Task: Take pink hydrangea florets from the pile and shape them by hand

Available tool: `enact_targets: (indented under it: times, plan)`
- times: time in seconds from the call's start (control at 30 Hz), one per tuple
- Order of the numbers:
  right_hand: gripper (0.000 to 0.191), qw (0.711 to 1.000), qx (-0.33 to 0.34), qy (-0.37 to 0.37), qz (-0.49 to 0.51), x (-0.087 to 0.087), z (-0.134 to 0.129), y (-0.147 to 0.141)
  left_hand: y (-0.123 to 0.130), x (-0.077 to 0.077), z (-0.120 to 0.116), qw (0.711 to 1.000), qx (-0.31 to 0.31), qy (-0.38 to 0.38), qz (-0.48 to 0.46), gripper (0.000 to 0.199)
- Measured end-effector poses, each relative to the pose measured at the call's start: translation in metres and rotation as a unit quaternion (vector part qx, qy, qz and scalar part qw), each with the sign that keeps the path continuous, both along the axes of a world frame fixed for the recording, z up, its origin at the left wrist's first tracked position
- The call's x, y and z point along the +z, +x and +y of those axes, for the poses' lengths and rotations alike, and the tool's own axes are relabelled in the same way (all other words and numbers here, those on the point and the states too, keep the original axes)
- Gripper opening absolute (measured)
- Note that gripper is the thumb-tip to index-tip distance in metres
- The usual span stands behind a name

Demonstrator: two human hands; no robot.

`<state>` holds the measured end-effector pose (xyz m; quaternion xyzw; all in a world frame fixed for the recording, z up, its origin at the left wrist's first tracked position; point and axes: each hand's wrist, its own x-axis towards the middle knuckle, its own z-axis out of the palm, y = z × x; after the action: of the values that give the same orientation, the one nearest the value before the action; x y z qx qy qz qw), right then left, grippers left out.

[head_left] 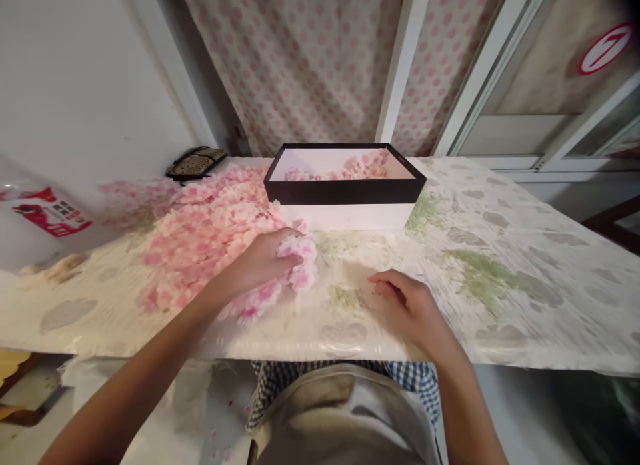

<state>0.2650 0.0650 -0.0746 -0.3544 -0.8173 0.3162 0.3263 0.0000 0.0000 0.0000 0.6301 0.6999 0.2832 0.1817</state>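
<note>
Pale pink blossoms with darker centres [302, 273] are in my left hand [265, 255], its thumb pressed over them at the right edge of a large heap of pink blossoms [200, 232]. My right hand [407, 302] hovers over or rests on the tablecloth to the right, fingers curled together; whether something small is between the fingertips is hidden. Behind both hands stands a white box with a black rim [345, 193], with more pink blossoms [367, 165] inside it. More pink-and-white blossoms [260, 302] lie below my left wrist.
Green sprigs [487, 275] lie on the patterned tablecloth [565, 305] at the right, with more green beside the box. A dark patterned pouch [197, 163] sits at the back left. A clear plastic container with a red label [53, 212] stands far left.
</note>
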Motion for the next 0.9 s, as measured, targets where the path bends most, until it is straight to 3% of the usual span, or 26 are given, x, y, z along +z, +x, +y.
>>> enact_targets:
  times: [0.13,0.3,0.6,0.9]
  plan:
    - [0.022,1.000,0.006,0.005,0.007,0.003,-0.001,0.000,0.000,0.003,-0.001,0.999,0.003,-0.008,0.053,0.057]
    - [0.021,1.000,0.003,-0.001,0.007,0.005,-0.002,0.001,-0.009,0.012,-0.006,1.000,0.001,0.009,0.029,0.053]
    - [0.021,1.000,-0.001,0.003,0.006,0.002,-0.001,0.000,-0.022,0.014,-0.013,0.998,0.053,0.015,-0.038,0.048]
    - [0.015,0.995,-0.025,-0.061,0.081,-0.004,0.001,0.000,-0.013,0.024,-0.012,0.974,0.069,0.177,-0.126,0.037]
